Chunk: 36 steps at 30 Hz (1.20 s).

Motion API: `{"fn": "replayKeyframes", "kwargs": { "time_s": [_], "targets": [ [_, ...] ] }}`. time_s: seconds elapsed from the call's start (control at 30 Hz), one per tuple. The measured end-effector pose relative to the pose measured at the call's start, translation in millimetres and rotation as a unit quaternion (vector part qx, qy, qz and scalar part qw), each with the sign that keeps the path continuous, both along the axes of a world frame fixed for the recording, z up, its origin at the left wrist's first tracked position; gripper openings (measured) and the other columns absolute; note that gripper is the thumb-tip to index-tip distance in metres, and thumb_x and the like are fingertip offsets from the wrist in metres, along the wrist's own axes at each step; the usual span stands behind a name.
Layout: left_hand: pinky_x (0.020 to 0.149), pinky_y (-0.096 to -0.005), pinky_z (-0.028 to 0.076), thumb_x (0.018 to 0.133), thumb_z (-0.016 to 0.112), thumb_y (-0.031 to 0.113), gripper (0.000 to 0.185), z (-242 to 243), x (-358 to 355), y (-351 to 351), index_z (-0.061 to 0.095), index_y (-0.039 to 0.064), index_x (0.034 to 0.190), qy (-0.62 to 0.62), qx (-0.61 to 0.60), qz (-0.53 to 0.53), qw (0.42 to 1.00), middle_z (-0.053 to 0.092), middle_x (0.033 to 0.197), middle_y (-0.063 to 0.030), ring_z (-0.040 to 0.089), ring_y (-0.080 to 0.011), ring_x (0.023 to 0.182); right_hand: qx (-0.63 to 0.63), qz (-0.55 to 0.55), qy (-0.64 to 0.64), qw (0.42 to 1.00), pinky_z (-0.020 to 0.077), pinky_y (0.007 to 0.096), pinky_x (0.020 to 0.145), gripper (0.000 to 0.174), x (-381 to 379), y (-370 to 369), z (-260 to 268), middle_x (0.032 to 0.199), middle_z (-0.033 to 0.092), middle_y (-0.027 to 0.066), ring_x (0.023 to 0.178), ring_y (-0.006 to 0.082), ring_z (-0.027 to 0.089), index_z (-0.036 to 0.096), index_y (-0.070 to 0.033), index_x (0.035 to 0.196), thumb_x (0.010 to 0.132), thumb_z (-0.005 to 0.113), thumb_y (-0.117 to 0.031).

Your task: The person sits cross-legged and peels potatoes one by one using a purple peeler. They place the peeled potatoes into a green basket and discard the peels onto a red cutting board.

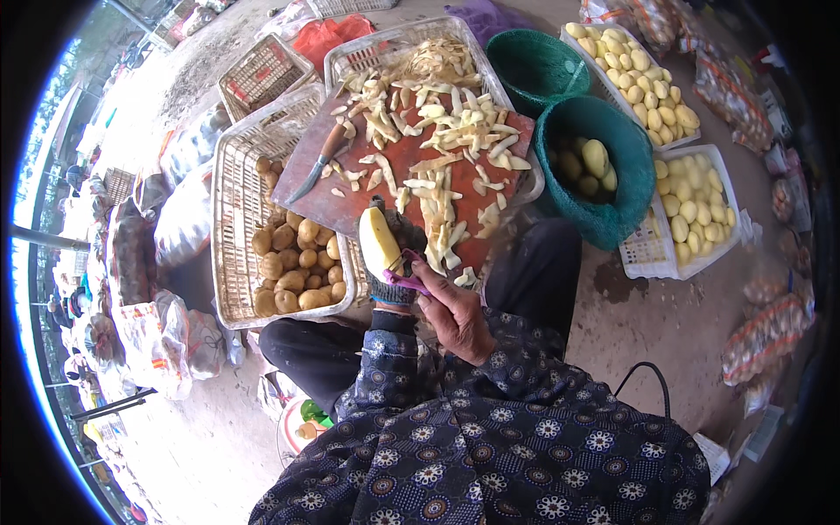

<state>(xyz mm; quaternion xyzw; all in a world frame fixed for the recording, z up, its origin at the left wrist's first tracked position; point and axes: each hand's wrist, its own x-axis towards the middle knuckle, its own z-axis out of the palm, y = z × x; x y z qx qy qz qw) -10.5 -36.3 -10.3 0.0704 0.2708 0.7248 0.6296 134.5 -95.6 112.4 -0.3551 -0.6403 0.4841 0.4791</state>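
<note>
My left hand (399,230), in a dark, dirty knit glove, holds a long potato (378,244) whose upper face is bare and yellow. In my bare right hand (454,314) is a purple-handled peeler (407,279), its head against the lower end of the potato. Both hands are over the near edge of a reddish-brown board (367,213). Potato peelings (453,131) lie scattered over the board. A knife (320,161) with a wooden handle and curved blade rests on its left part.
Unpeeled potatoes (295,262) fill part of a plastic crate (230,275) at left. Right of the board, a green mesh-lined bucket (594,216) contains peeled potatoes, with a second green bucket (525,65) behind. Two white crates (646,252) of peeled potatoes stand farther right. My knees flank the board's near side.
</note>
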Motion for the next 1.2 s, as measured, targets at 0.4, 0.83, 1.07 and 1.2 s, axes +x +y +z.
{"fn": "replayKeyframes", "kwargs": {
  "time_s": [0.4,0.83,1.07,1.2],
  "targets": [
    [0.065,-0.0321,0.051,0.088,0.058,0.023,0.034,52.1,26.7,44.3,0.052,0.002,0.113,0.152,0.027,-0.035,0.987,0.059,0.092,-0.0104,0.060,-0.0214,0.076,0.010,-0.105,0.027,0.994,0.0471,0.0303,0.072,0.049,37.9,5.0,7.4,0.102,0.061,0.0184,0.082,0.0268,0.062,0.038,-0.005,0.137,0.089,0.049,-0.006],
    [0.057,-0.0339,0.053,0.088,0.059,0.025,0.031,82.1,49.7,57.9,0.056,0.001,0.108,0.154,-0.021,-0.014,0.988,0.061,0.086,-0.0118,0.062,-0.0236,0.069,-0.053,-0.174,0.026,0.983,0.0459,0.0290,0.082,0.044,57.5,0.6,10.0,0.121,0.056,0.0199,0.103,0.0233,0.059,0.043,0.003,0.131,0.087,0.044,-0.003],
    [0.044,-0.0296,0.047,0.084,0.060,0.028,0.024,-10.7,-184.1,-49.0,0.055,0.006,0.093,0.230,-0.356,0.300,0.855,0.052,0.070,-0.0061,0.052,-0.0179,0.053,-0.077,-0.060,-0.045,0.994,0.0408,0.0280,0.079,0.044,18.1,2.0,-17.6,0.118,0.055,0.0166,0.096,0.0193,0.052,0.043,0.003,0.131,0.089,0.044,-0.007],
    [0.047,-0.0290,0.045,0.082,0.062,0.028,0.024,-45.0,-244.8,-36.2,0.058,0.005,0.089,0.265,-0.387,0.222,0.855,0.053,0.069,-0.0056,0.052,-0.0194,0.055,-0.101,-0.029,-0.071,0.992,0.0319,0.0216,0.048,0.044,-1.3,5.3,-27.6,0.085,0.055,0.0000,0.054,0.0037,0.036,0.045,-0.003,0.132,0.088,0.044,-0.009]
  ]
}}
